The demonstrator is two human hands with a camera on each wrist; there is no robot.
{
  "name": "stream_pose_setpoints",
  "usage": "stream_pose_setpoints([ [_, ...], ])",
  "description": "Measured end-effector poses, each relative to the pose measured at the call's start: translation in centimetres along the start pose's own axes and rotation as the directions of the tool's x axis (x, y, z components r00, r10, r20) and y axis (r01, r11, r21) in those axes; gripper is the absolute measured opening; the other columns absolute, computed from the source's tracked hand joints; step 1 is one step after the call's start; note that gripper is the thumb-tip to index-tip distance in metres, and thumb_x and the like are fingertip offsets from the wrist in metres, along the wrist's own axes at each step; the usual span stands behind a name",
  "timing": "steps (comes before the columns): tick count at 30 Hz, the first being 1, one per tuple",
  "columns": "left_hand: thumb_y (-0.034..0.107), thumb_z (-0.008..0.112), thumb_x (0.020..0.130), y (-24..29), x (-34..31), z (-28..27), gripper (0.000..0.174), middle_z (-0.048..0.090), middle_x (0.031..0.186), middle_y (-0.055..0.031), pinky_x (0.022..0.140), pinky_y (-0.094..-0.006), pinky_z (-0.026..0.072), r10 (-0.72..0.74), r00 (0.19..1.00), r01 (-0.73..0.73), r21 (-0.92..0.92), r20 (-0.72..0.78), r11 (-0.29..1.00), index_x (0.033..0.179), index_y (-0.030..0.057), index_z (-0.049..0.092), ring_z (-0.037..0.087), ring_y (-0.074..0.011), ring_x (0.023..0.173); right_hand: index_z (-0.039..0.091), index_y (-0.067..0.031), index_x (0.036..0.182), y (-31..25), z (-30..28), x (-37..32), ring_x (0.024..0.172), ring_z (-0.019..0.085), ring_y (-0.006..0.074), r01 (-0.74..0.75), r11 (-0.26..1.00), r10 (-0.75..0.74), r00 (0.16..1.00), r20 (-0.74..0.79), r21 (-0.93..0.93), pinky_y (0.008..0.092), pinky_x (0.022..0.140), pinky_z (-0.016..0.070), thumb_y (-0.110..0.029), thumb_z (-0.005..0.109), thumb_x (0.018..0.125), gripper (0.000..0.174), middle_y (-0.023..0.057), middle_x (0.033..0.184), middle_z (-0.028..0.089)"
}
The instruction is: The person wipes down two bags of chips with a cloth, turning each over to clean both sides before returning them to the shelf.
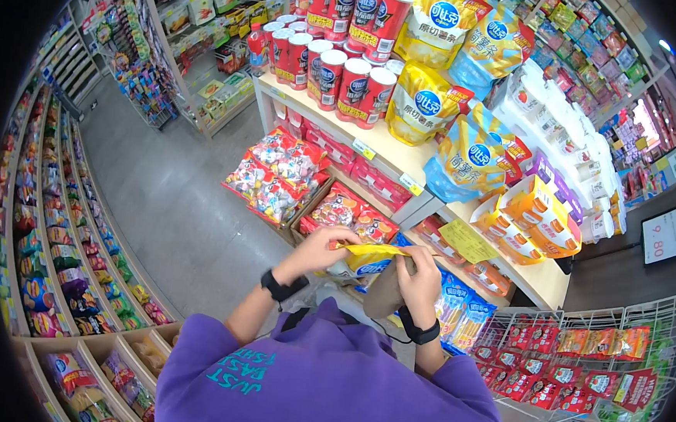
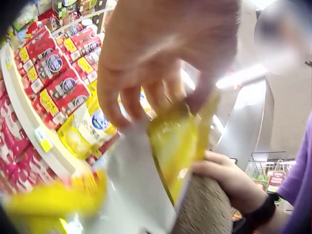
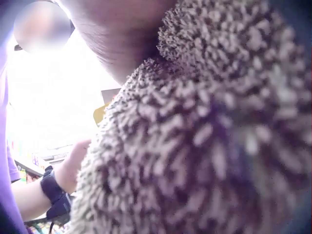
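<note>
Between the two hands, in front of the chest, is a yellow chip bag [image 1: 374, 250] with a blue logo. The left hand [image 1: 324, 250] grips its upper left edge. In the left wrist view that hand's fingers curl down over the top of the yellow and silvery bag [image 2: 170, 141]. At the bag's other end, the right hand [image 1: 420, 282] grips a grey-brown shaggy cloth [image 1: 385, 293], its fingertips right at the bag's edge. The cloth's pile [image 3: 185, 156] fills most of the right wrist view and hides the right fingers there.
Ahead stands a shelf [image 1: 335, 124] with red chip cans [image 1: 327, 75] and yellow chip pouches [image 1: 418, 107]. Red candy bags [image 1: 278, 172] sit in boxes below. A wire rack [image 1: 579, 318] of red packets is at the right, and snack shelves [image 1: 51, 217] line the left.
</note>
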State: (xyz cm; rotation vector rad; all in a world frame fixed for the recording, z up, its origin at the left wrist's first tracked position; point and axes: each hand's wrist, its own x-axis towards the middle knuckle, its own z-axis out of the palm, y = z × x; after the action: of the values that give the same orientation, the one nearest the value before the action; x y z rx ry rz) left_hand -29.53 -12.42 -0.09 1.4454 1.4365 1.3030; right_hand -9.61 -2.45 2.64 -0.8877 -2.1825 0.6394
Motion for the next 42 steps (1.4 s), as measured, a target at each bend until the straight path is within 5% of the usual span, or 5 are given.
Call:
stream_pose_setpoints([
  [6,0.003,0.054,0.076,2.0,12.7,-5.2,0.037,0.062,0.099,-0.0131,0.082,-0.0316,0.0467,-0.060,0.996,0.044,0.249,0.059,0.967,0.113,0.0017,0.054,0.059,-0.0200,0.095,0.062,-0.0074,0.081,3.7,-2.2,1.2,0.064,0.059,0.0271,0.026,0.972,-0.027,1.000,-0.003,-0.232,0.0348,0.056,0.0464,-0.011,0.063,0.073,0.009,0.0066,0.077,0.058],
  [8,0.010,0.054,0.077,-0.1,18.3,-6.4,0.031,0.061,0.094,-0.0179,0.079,-0.0356,0.0468,0.265,0.963,-0.206,0.500,-0.049,0.841,0.106,-0.0003,0.057,0.059,-0.0293,0.090,0.062,-0.0071,0.081,4.8,-2.6,1.7,0.063,0.059,0.0270,0.051,0.959,-0.055,0.999,-0.004,-0.280,0.0353,0.056,0.0462,-0.011,0.062,0.072,0.010,0.0069,0.076,0.057],
  [20,0.009,0.051,0.075,-2.8,40.9,-7.2,0.023,0.059,0.096,-0.0109,0.091,-0.0506,0.0329,0.644,0.758,-0.100,0.957,-0.105,0.273,0.096,0.0059,0.060,0.053,-0.0289,0.099,0.064,-0.0080,0.081,5.7,-3.8,4.9,0.063,0.059,0.0260,-0.001,0.987,0.001,1.000,-0.002,-0.158,0.0328,0.056,0.0469,-0.010,0.064,0.071,0.011,0.0061,0.076,0.058],
  [30,0.010,0.053,0.073,-0.1,40.6,-8.4,0.013,0.062,0.078,-0.0127,0.064,-0.0400,0.0459,0.502,0.858,-0.241,0.950,0.113,0.199,0.076,0.0085,0.066,0.062,-0.0292,0.073,0.064,-0.0071,0.081,5.6,-3.4,7.6,0.064,0.060,0.0272,0.023,0.988,-0.016,0.999,0.047,-0.150,0.0337,0.056,0.0473,-0.011,0.065,0.070,0.012,0.0066,0.078,0.060],
  [42,0.012,0.059,0.068,8.0,22.2,-16.3,0.014,0.059,0.069,-0.0162,0.060,-0.0362,0.0464,0.428,0.869,0.007,0.871,-0.249,0.492,0.073,-0.0008,0.059,0.058,-0.0320,0.065,0.066,-0.0023,0.073,1.1,-5.3,19.1,0.065,0.058,0.0381,-0.016,0.969,0.055,0.987,0.153,-0.245,0.0436,0.060,0.0461,-0.023,0.057,0.076,0.023,0.0218,0.064,0.057],
])
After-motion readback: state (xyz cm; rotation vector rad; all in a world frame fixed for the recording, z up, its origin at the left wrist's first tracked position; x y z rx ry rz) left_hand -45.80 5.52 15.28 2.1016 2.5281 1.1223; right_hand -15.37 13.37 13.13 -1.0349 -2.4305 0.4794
